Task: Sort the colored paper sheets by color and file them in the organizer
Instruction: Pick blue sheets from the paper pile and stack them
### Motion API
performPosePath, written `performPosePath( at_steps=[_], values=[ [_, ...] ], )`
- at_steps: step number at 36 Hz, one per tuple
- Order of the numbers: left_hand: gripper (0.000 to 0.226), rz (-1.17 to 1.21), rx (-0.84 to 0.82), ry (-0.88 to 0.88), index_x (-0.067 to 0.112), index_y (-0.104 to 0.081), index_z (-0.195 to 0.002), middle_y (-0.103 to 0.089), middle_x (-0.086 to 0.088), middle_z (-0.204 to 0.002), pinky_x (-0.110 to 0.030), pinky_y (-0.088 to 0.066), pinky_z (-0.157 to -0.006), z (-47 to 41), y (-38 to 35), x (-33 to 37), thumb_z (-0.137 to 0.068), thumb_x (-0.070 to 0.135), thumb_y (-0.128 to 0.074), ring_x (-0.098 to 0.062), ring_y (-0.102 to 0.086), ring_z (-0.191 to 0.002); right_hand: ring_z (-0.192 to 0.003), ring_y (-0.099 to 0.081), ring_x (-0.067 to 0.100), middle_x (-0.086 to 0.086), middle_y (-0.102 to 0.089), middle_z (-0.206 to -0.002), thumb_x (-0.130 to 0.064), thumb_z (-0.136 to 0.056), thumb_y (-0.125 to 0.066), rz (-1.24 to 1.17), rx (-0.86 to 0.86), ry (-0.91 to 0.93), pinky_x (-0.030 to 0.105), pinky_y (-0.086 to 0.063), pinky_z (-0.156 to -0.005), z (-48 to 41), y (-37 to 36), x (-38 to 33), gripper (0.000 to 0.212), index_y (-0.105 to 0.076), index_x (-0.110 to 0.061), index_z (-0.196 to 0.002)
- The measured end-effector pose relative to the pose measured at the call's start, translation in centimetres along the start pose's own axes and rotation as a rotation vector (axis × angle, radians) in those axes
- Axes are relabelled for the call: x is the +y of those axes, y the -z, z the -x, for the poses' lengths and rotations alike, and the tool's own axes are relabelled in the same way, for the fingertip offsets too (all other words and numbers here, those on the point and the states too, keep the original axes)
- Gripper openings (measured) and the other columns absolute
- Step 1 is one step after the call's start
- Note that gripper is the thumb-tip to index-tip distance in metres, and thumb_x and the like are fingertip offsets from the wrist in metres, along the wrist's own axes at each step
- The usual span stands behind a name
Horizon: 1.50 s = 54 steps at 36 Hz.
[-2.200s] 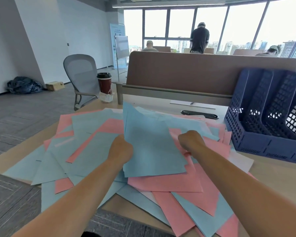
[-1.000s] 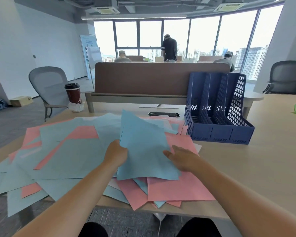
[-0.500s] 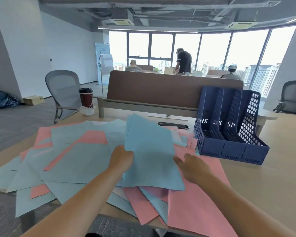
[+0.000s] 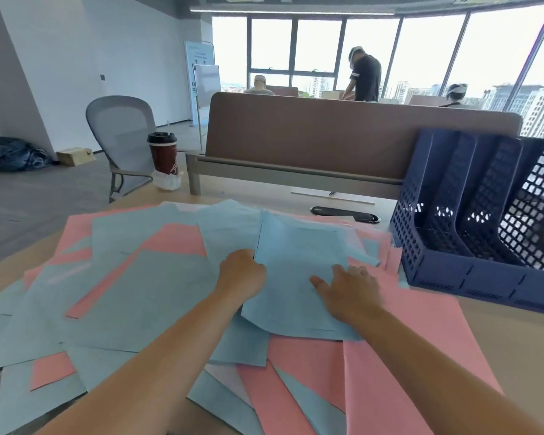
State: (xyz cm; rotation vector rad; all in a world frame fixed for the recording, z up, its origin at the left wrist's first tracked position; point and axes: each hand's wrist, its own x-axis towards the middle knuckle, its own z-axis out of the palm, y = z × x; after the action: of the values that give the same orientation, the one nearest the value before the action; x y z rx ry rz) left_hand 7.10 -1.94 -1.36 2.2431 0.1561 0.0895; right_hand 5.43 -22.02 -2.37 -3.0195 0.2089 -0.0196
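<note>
Collecting blues, by the look of it: blue sheets (image 4: 299,271) lie atop the mixed pile (image 4: 145,296) between both hands, long axis running away from the person. Left hand (image 4: 241,277) pinches their left edge with curled fingers, and right hand (image 4: 349,293) rests flat and spread on the near-right part. Blue file organizer (image 4: 484,284) sits forward-right of the right hand, so that arm is the nearer one.

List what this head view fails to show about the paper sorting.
All in the head view:
left hand: fingertips tucked under the blue sheets it grips.
blue sheets: count unclear, because their edges overlap.
organizer: right end cut off by the frame edge.
banner: text too small to read.
</note>
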Motion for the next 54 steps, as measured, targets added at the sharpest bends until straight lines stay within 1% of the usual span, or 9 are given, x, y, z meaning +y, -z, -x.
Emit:
performPosePath(
  at_steps=[10, 15, 18, 20, 30, 39, 45, 50, 54],
  values=[
    [0.016, 0.087, -0.014, 0.090, 0.009, -0.042, -0.069, -0.042, -0.005, -0.066, -0.024, -0.024, -0.049, -1.2, 1.0, 0.2, -0.078, -0.004, -0.046, -0.022, -0.039, -0.059, -0.124, -0.047, 0.033, 0.014, -0.058, -0.127, -0.066, -0.096, -0.031, -0.030, 0.059, -0.013, 0.043, -0.035, -0.105, -0.4, 0.0, -0.5, 0.063, -0.052, -0.014, -0.125],
    [0.023, 0.164, -0.079, 0.152, -0.002, -0.058, -0.100, -0.053, -0.010, -0.083, -0.023, -0.032, -0.049, -0.7, 1.2, 0.5, -0.080, 0.000, -0.047, -0.022, -0.048, -0.066, -0.118, -0.051, 0.032, 0.012, -0.060, -0.122, -0.064, -0.095, -0.034, -0.058, 0.060, -0.014, 0.041, -0.039, -0.101, -0.3, 0.2, -0.7, 0.060, -0.053, -0.014, -0.121],
    [0.010, 0.166, -0.061, 0.146, 0.004, -0.049, -0.074, -0.046, -0.005, -0.071, -0.023, -0.028, -0.048, -0.1, 1.5, 0.8, -0.081, -0.003, -0.045, -0.019, -0.041, -0.058, -0.119, -0.050, 0.032, 0.012, -0.060, -0.123, -0.064, -0.094, -0.036, -0.073, 0.076, -0.016, 0.042, -0.040, -0.103, -0.4, 0.0, -0.4, 0.060, -0.055, -0.014, -0.120],
    [0.023, 0.225, -0.012, 0.112, 0.012, -0.035, -0.064, -0.037, -0.001, -0.063, -0.023, -0.024, -0.047, 0.2, 1.8, 0.9, -0.078, -0.006, -0.042, -0.017, -0.034, -0.053, -0.124, -0.048, 0.032, 0.012, -0.058, -0.128, -0.065, -0.093, -0.037, -0.077, 0.096, -0.009, 0.043, -0.038, -0.106, -0.5, -0.1, -0.3, 0.063, -0.054, -0.014, -0.125],
    [0.013, 0.369, 0.279, 0.085, 0.003, -0.059, -0.090, -0.054, -0.005, -0.075, -0.024, -0.031, -0.046, -0.2, 5.4, -0.3, -0.080, 0.002, -0.050, -0.022, -0.049, -0.062, -0.126, -0.045, 0.030, 0.009, -0.059, -0.127, -0.062, -0.096, -0.035, -0.176, 0.102, 0.116, 0.042, -0.037, -0.106, -1.2, 0.5, -4.1, 0.060, -0.056, -0.014, -0.124],
    [0.014, 0.323, 0.215, 0.186, 0.007, -0.051, -0.072, -0.050, -0.003, -0.066, -0.018, -0.027, -0.038, -0.8, 6.5, -3.4, -0.080, -0.003, -0.046, -0.019, -0.044, -0.055, -0.125, -0.048, 0.032, 0.013, -0.057, -0.127, -0.060, -0.095, -0.044, -0.200, 0.006, 0.161, 0.040, -0.041, -0.100, -1.9, -1.0, -8.9, 0.055, -0.058, -0.014, -0.122],
    [0.019, 0.595, 0.180, 0.325, 0.004, -0.062, -0.096, -0.061, -0.011, -0.087, -0.025, -0.043, -0.056, -1.3, 6.7, -3.9, -0.082, 0.004, -0.049, -0.026, -0.058, -0.072, -0.112, -0.056, 0.032, 0.011, -0.063, -0.116, -0.059, -0.095, -0.042, -0.153, 0.105, 0.178, 0.039, -0.044, -0.096, -1.5, -1.7, -9.5, 0.053, -0.060, -0.012, -0.115],
    [0.009, 0.522, 0.150, 0.354, 0.008, -0.052, -0.090, -0.046, -0.009, -0.081, -0.028, -0.033, -0.057, -2.3, 6.9, -3.5, -0.086, 0.002, -0.047, -0.021, -0.044, -0.072, -0.119, -0.055, 0.032, 0.011, -0.060, -0.124, -0.056, -0.097, -0.043, -0.241, 0.076, 0.154, 0.040, -0.044, -0.097, -1.6, -1.4, -9.3, 0.054, -0.055, -0.012, -0.126],
    [0.020, 0.504, 0.146, 0.340, 0.003, -0.058, -0.104, -0.054, -0.011, -0.092, -0.029, -0.038, -0.063, -3.0, 6.7, -3.5, -0.087, 0.000, -0.048, -0.024, -0.050, -0.081, -0.121, -0.054, 0.032, 0.010, -0.057, -0.130, -0.055, -0.097, -0.044, -0.283, 0.077, 0.128, 0.042, -0.045, -0.099, -1.7, -1.0, -8.7, 0.055, -0.053, -0.013, -0.130]
  ],
)
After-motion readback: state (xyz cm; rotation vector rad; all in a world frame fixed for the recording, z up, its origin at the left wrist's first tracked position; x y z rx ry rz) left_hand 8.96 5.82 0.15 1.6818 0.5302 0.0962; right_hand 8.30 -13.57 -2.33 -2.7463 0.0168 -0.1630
